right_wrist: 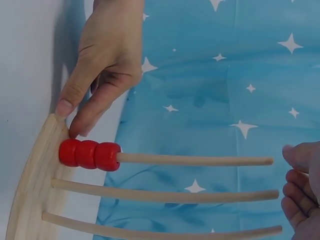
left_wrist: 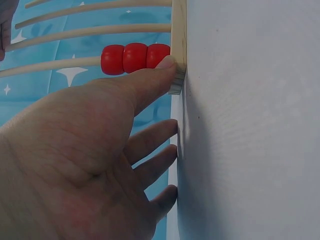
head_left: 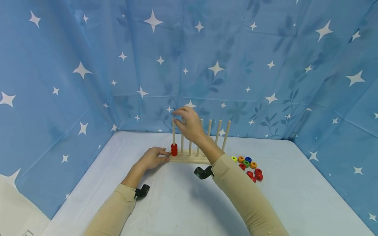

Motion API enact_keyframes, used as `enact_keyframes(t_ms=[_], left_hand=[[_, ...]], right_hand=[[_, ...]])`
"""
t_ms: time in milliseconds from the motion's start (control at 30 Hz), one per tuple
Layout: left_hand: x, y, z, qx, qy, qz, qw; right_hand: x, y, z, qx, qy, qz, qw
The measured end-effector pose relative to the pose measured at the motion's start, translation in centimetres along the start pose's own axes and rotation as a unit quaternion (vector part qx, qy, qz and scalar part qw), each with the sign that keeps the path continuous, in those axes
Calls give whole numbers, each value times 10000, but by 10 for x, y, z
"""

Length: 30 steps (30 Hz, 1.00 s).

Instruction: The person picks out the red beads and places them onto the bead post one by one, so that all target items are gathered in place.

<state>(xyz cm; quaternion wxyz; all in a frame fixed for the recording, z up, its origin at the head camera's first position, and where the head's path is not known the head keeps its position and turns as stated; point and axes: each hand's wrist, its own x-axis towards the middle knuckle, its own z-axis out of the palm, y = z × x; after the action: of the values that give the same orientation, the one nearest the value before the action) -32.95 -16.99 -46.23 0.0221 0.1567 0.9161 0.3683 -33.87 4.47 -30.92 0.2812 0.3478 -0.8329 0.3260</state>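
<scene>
A wooden peg rack (head_left: 189, 159) with several upright rods stands on the table. Three red beads (right_wrist: 90, 154) are stacked at the foot of its leftmost rod (right_wrist: 195, 160). My left hand (head_left: 152, 158) holds the left end of the base between thumb and forefinger, right beside the beads; its other fingers stretch down toward the tabletop in the left wrist view. Up at the top of that same rod is my right hand (head_left: 190, 124), thumb and forefinger apart and the other fingers bent, with no bead showing between them.
Loose beads lie to the right of the rack: several red ones (head_left: 258, 177), orange (head_left: 253, 165), a green (head_left: 246, 163), a blue (head_left: 248, 159) and a yellow (head_left: 234, 159). A blue star-patterned curtain (head_left: 189, 65) hangs behind and beside the white table (head_left: 165, 203).
</scene>
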Motion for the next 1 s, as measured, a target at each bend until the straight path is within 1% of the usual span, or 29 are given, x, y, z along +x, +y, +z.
enact_keyframes(t_ms=[100,400,733,1000], left_hand=[[0,1,0,32,7,29,10000],[-2,4,-3,4,-3,-32,10000],[-3,5,-2,-20,38,-69,10000],[-2,4,-2,-26,10,-45,10000]], right_hand=[[-2,0,-3,129,165,-105,9997],[-15,-3,-13,396,438,-270,9979],[-29,-5,-20,615,557,-190,9964],[-53,0,-19,704,572,-22,9959]])
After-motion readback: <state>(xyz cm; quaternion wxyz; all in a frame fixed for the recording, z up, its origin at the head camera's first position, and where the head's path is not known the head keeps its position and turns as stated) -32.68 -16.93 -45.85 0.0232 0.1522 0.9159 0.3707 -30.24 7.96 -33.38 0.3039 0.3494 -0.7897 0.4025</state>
